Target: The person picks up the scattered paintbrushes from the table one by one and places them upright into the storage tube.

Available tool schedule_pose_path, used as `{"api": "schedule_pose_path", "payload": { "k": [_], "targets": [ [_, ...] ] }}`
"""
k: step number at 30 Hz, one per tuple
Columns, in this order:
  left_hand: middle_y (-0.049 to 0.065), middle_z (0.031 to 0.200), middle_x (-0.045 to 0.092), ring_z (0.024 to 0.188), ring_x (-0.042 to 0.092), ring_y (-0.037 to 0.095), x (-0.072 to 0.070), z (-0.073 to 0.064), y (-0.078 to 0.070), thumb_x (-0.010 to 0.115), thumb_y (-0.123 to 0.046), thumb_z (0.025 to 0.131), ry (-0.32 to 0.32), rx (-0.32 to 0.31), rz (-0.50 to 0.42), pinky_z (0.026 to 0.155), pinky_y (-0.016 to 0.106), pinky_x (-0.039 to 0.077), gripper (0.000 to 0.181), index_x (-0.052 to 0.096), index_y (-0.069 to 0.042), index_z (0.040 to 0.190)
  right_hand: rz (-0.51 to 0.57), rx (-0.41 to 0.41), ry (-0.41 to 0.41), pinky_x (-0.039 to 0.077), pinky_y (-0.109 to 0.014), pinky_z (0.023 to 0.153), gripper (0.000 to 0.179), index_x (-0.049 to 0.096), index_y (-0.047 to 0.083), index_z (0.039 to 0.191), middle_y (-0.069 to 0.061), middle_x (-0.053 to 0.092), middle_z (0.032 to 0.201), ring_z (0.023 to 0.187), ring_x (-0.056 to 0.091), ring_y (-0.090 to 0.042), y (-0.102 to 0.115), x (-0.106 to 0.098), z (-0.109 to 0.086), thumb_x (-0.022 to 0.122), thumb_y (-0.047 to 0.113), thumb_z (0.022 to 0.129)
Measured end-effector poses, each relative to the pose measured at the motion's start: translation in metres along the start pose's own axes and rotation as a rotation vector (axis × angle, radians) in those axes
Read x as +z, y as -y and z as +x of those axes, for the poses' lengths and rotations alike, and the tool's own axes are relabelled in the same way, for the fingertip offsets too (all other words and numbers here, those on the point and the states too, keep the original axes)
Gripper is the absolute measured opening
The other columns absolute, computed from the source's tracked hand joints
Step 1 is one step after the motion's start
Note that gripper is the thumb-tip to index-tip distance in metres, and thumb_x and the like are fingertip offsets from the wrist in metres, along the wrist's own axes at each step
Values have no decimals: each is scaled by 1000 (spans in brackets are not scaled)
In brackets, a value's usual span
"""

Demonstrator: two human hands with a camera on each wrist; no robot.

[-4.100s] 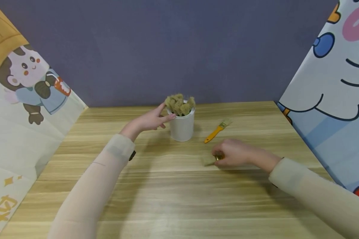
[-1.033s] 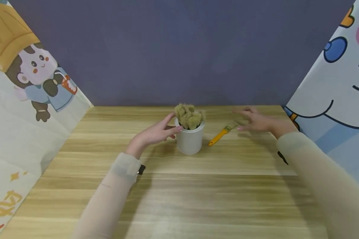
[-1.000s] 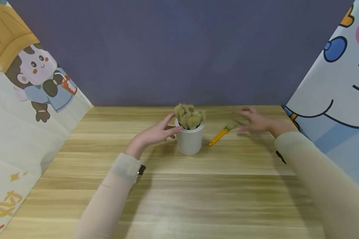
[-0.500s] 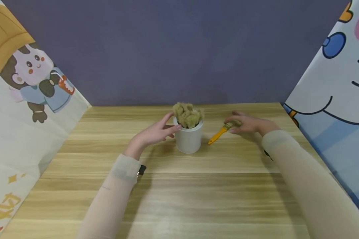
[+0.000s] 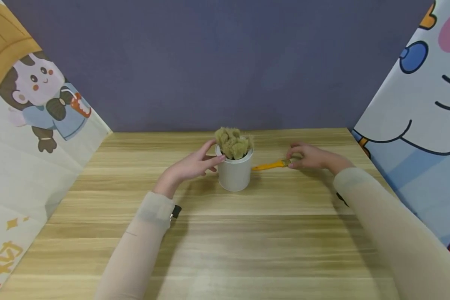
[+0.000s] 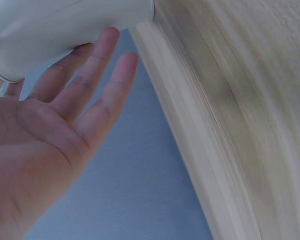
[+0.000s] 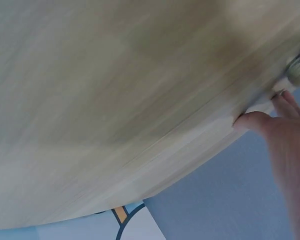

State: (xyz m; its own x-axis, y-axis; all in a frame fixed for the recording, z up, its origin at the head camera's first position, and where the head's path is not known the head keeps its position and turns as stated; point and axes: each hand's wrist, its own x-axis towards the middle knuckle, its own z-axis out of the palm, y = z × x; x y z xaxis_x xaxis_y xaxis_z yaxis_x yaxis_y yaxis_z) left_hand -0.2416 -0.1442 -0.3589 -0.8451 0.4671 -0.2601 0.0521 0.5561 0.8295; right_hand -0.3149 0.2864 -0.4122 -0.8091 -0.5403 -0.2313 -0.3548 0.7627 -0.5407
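A white pot (image 5: 234, 177) stands upright on the wooden table, with several tan bristle tufts (image 5: 232, 143) rising above its rim. My left hand (image 5: 189, 168) touches the pot's left side, thumb at the near rim and index finger toward the far side. In the left wrist view, the fingers (image 6: 92, 75) look extended, some against the white wall. To the right, my right hand (image 5: 313, 158) pinches a yellow-handled paintbrush (image 5: 271, 166) at its bristle end, handle pointing left toward the pot. The handle's tip meets the pot's edge; whether they touch cannot be seen.
The wood-grain table (image 5: 225, 250) ends at a dark blue-grey wall (image 5: 225, 62) behind the pot. Cartoon-printed panels flank it, one on the left (image 5: 22, 175) and one on the right (image 5: 427, 125).
The paintbrush has swung from a slant to nearly level, its handle nearer the pot. My right hand, which held another brush earlier, released it, reached right and took this one. The left hand stayed at the pot.
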Motion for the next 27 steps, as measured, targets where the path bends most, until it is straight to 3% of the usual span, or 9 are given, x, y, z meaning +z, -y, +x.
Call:
{"api": "schedule_pose_path", "payload": {
  "k": [7, 9, 12, 16, 19, 27],
  "targets": [
    [16, 169, 43, 136, 64, 36, 2, 1, 0, 55, -74, 100, 11, -4, -2, 115, 61, 52, 97, 0, -38, 172, 71, -4, -95, 48, -65, 109, 30, 72, 10, 119, -22, 54, 147, 137, 50, -45, 17, -12, -17, 78, 32, 99],
    [16, 169, 43, 136, 64, 36, 3, 2, 0, 55, -73, 100, 10, -2, -6, 115, 62, 52, 96, 1, -38, 172, 67, 6, -139, 54, -54, 94, 34, 73, 10, 122, -19, 60, 143, 115, 58, -39, 27, -20, -21, 78, 35, 99],
    [17, 169, 43, 136, 64, 36, 3, 2, 0, 55, -73, 100, 5, 2, -7, 114, 62, 52, 95, 2, -38, 172, 24, 20, -198, 49, -39, 73, 38, 73, 12, 125, -13, 65, 136, 87, 54, -27, 45, -34, -28, 79, 37, 97],
    [18, 168, 44, 135, 65, 37, 2, 2, 0, 54, -72, 101, -1, 8, 0, 113, 62, 53, 93, 3, -37, 172, -11, 26, -241, 41, -33, 57, 38, 74, 13, 126, -7, 64, 85, 62, 40, -17, 71, -57, -36, 81, 36, 97],
    [18, 168, 44, 134, 66, 37, 1, 3, 1, 54, -71, 102, -3, 11, 3, 112, 62, 54, 93, 3, -36, 172, -30, 34, -274, 41, -32, 52, 40, 74, 13, 127, -3, 54, 63, 53, 39, -13, 93, -79, -44, 81, 37, 96],
    [17, 168, 44, 134, 65, 37, 0, 1, 1, 55, -72, 101, -1, 6, -9, 113, 62, 53, 95, 3, -37, 172, -63, -23, -398, 36, -31, 52, 38, 76, 12, 123, 2, 70, 75, 59, 44, -16, 152, -136, -61, 84, 35, 94]
  ]
}}
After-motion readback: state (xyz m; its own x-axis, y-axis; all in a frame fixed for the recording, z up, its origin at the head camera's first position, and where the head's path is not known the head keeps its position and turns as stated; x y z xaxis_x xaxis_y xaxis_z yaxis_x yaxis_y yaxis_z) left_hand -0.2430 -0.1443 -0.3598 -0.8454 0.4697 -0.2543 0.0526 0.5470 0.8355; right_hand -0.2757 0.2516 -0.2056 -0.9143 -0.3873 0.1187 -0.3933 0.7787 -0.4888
